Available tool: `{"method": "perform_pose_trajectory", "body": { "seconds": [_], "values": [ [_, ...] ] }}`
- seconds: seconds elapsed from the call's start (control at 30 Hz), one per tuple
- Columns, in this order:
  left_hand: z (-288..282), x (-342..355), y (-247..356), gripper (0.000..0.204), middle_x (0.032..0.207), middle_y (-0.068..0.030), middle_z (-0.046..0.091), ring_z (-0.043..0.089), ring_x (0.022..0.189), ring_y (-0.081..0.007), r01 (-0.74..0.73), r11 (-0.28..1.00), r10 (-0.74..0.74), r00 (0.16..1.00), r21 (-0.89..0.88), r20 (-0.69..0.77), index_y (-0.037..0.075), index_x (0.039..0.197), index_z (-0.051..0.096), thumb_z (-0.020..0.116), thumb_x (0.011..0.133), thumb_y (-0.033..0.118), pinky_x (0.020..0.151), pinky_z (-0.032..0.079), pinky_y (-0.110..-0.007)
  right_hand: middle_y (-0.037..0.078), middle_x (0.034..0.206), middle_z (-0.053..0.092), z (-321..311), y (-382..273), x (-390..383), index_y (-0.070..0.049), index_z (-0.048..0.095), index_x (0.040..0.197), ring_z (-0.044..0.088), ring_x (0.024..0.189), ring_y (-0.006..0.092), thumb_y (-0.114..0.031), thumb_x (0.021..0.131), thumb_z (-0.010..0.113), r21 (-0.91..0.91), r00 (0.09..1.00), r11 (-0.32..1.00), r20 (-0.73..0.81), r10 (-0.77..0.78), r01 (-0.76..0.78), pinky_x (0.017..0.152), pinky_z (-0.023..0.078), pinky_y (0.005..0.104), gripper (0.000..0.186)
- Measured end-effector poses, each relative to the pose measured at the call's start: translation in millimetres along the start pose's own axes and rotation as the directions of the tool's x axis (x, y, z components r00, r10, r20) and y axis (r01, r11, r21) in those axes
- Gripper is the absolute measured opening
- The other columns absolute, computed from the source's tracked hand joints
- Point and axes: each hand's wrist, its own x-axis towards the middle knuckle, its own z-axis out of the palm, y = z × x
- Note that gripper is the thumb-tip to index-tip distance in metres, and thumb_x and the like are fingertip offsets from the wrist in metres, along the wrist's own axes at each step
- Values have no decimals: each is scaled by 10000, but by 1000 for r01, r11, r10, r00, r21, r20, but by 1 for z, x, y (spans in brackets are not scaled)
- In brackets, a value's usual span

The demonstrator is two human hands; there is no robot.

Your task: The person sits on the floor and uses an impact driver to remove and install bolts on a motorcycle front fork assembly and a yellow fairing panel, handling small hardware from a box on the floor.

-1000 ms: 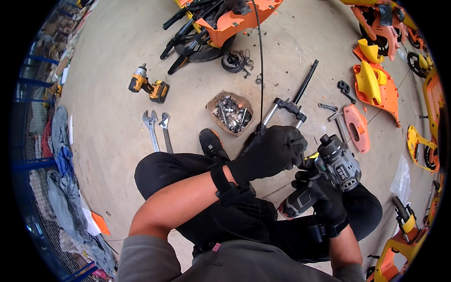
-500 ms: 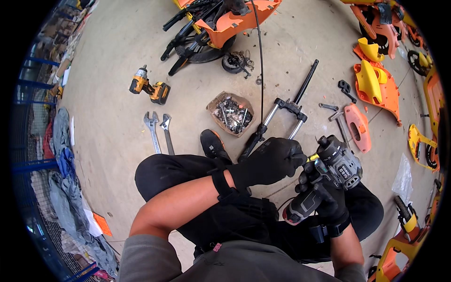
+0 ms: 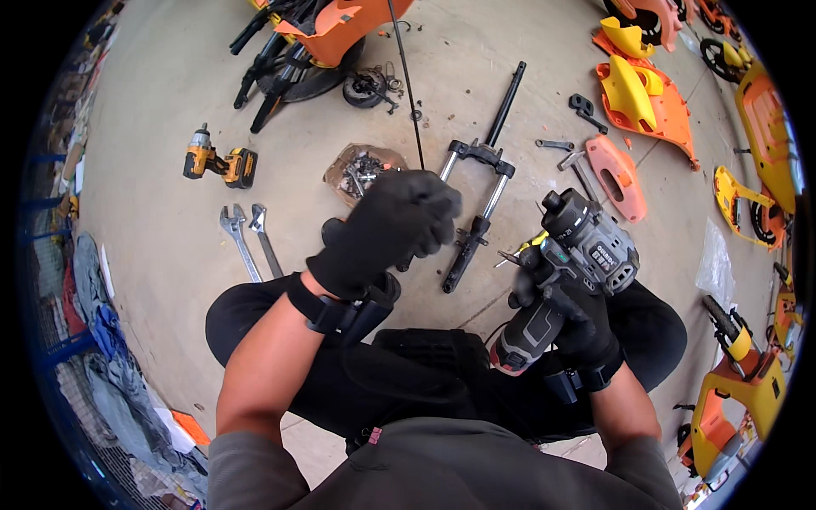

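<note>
At the upper left of the frame, a yellow-and-black impact wrench (image 3: 223, 164) lies on the concrete, and below it two adjustable wrenches (image 3: 239, 240) rest side by side, out of both hands. An orange panel (image 3: 340, 34) and dark tubes fill the top, left of centre, with a small wheel hub (image 3: 364, 87) just below. Near the centre, a cardboard box (image 3: 337, 165) of loose metal hardware is partly covered by the gloved left hand (image 3: 391, 229), whose fingers curl inward (whether they pinch some small piece, I cannot tell). Right of that hand, a fork (image 3: 482, 155) lies on the floor, crown and both legs joined, touching neither hand. It is free of any wheel or frame, so that separation looks done. In the right half, the gloved right hand (image 3: 585, 323) wraps the grip of a grey-and-black cordless driver (image 3: 586, 242), with a yellow-marked tool (image 3: 534, 240) beside its fingers. The driver's nose meets no fastener, so any driving looks paused at this point; how much remains for it cannot be judged. Farther right lie a pale orange cover (image 3: 618, 178) and a yellow panel (image 3: 629, 95), both detached.
</note>
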Motion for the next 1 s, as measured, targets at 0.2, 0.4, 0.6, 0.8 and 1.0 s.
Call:
{"method": "perform_pose_trajectory", "body": {
  "seconds": [0.2,0.4,0.6,0.8,1.0],
  "values": [
    [-14,2,-14,383,965,-131,662,654,816,-195,25,886,-37,999,-463,-17,-50,1137,573,506,1002,302,730,531,-297,97,1114,566,6,4,2,-75,508,1234,573,815,207,-124,772,665,-2,997,999,-67,-32,32,750,511,358,490],
    [-13,6,-19,549,1048,-186,659,672,922,-245,29,825,-2,999,-564,49,-77,1198,526,427,1018,432,796,543,-333,104,1093,574,9,3,2,-68,509,1242,574,781,208,-125,759,661,-39,996,999,-88,-30,27,731,507,357,510],
    [-12,11,-23,587,1065,-217,662,680,934,-273,40,777,2,998,-629,66,-89,1209,516,358,1033,448,805,553,-352,122,1141,589,-1,1,0,-33,510,1265,604,893,222,-100,819,648,5,999,1000,-22,-31,31,784,538,364,472],
    [-13,9,-22,556,1095,-221,652,677,949,-277,32,783,17,997,-622,73,-97,1230,507,355,1041,403,826,552,-358,118,1126,581,5,2,1,-47,500,1272,589,838,217,-111,799,643,-39,997,999,-63,-36,34,754,524,358,498],
    [-11,2,-18,427,1126,-217,636,668,982,-261,-44,878,72,997,-476,41,-106,1240,504,460,1000,244,860,550,-338,102,1102,577,6,4,3,-60,500,1268,575,780,207,-132,787,642,-51,996,998,-82,-31,27,728,512,351,506]
  ]
}}
